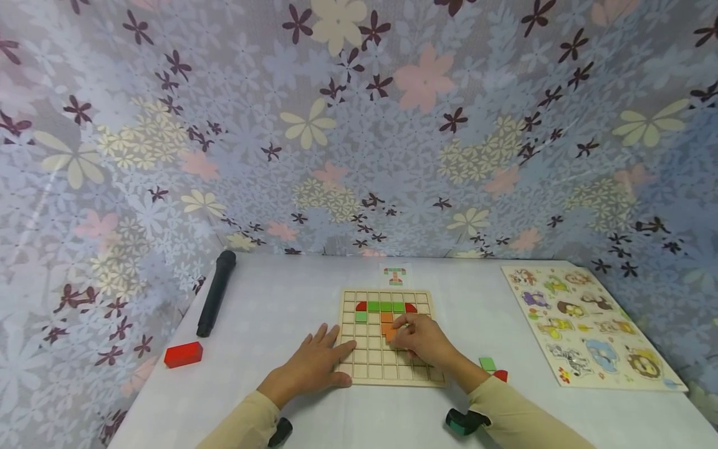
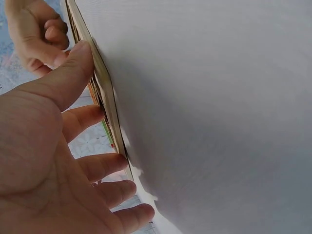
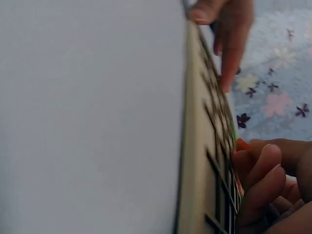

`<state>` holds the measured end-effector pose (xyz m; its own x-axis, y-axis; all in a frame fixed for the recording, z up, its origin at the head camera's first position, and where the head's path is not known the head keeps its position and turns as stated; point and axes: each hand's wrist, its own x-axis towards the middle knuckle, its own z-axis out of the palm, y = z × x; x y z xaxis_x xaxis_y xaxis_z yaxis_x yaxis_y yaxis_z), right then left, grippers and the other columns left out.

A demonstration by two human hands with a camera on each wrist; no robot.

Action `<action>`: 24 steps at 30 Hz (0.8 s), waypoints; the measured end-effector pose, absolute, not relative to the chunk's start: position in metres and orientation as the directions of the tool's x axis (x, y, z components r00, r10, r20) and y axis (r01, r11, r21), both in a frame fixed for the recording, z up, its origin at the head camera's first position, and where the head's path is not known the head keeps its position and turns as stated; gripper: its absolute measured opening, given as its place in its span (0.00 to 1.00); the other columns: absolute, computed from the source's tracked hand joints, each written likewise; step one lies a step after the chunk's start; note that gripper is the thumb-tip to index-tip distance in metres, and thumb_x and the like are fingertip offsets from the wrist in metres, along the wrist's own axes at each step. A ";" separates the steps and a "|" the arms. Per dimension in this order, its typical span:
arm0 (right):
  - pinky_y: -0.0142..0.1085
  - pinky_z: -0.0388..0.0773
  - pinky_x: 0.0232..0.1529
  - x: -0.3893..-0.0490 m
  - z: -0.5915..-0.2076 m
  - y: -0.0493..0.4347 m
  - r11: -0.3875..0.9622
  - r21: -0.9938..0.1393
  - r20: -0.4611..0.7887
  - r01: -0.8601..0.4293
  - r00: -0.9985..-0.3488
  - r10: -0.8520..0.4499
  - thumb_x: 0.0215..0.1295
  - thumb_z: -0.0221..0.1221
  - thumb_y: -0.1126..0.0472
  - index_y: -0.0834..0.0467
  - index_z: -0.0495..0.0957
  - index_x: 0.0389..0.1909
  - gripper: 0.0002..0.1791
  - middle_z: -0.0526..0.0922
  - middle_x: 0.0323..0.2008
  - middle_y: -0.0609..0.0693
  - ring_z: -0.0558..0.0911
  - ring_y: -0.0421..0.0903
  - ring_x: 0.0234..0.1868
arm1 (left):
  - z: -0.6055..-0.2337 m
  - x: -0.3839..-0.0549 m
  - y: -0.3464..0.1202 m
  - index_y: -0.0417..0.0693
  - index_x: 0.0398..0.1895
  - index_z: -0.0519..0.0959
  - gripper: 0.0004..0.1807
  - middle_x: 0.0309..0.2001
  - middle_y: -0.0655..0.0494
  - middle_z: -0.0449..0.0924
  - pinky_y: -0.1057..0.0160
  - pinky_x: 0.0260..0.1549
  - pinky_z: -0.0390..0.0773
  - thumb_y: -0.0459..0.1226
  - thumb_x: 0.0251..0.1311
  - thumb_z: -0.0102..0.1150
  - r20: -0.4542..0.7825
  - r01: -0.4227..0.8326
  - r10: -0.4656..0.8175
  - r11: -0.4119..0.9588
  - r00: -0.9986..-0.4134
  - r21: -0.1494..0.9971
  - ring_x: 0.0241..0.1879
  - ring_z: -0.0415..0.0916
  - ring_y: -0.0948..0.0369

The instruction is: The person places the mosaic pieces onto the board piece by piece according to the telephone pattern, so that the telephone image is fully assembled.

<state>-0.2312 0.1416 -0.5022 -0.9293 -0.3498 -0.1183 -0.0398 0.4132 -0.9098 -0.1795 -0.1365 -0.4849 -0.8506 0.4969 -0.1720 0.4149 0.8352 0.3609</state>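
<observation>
A wooden grid board lies on the white table, its low dividers forming square cells. Along its upper part sit several green square tiles between two red rounded pieces, with another green tile below the left one. An orange tile lies under the middle of that row. My right hand pinches a second orange tile between thumb and fingers, right at the cell below. My left hand rests at the board's left edge, fingers spread; its thumb and fingertips touch the rim in the left wrist view.
A small card with a coloured T-shaped pattern lies beyond the board. Near my right forearm are a loose green tile and a red piece. An animal puzzle board lies right; a black microphone and red block left.
</observation>
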 end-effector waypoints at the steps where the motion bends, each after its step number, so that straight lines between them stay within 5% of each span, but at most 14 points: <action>1: 0.33 0.74 0.22 -0.230 -0.503 0.139 0.470 -0.879 -0.096 -0.084 -0.933 -0.348 0.65 0.66 0.64 0.61 0.80 0.49 0.13 0.84 0.29 0.50 0.76 0.42 0.19 | -0.485 -0.180 -0.137 0.58 0.75 0.69 0.40 0.78 0.38 0.55 0.32 0.71 0.54 0.59 0.60 0.65 -0.172 0.414 0.496 0.836 -0.851 0.360 0.79 0.46 0.37; 5: 0.33 0.74 0.27 -0.225 -0.504 0.132 0.604 -0.771 -0.022 -0.202 -0.940 -0.342 0.62 0.68 0.62 0.57 0.82 0.43 0.10 0.80 0.27 0.45 0.75 0.40 0.23 | -0.486 -0.180 -0.137 0.59 0.75 0.69 0.41 0.79 0.38 0.55 0.32 0.71 0.55 0.59 0.60 0.65 -0.168 0.416 0.496 0.836 -0.852 0.357 0.79 0.47 0.37; 13: 0.32 0.71 0.28 -0.220 -0.501 0.127 0.660 -0.718 -0.019 -0.222 -0.941 -0.338 0.60 0.67 0.64 0.56 0.82 0.42 0.10 0.77 0.24 0.43 0.73 0.39 0.23 | -0.489 -0.180 -0.139 0.59 0.75 0.69 0.41 0.79 0.38 0.55 0.32 0.71 0.55 0.60 0.60 0.65 -0.156 0.420 0.499 0.832 -0.853 0.362 0.79 0.47 0.37; 24: 0.34 0.73 0.21 -0.220 -0.489 0.152 0.547 -0.824 -0.021 -0.146 -0.958 -0.287 0.69 0.65 0.61 0.59 0.82 0.49 0.11 0.80 0.32 0.49 0.75 0.42 0.20 | -0.490 -0.179 -0.139 0.58 0.75 0.69 0.41 0.78 0.37 0.55 0.31 0.71 0.55 0.59 0.60 0.66 -0.147 0.420 0.502 0.824 -0.852 0.381 0.78 0.47 0.36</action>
<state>-0.2204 0.1516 -0.4890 -0.9578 -0.2866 -0.0207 -0.1458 0.5469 -0.8244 -0.1795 -0.1387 -0.4901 -0.8520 0.5024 -0.1472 0.4199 0.8237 0.3811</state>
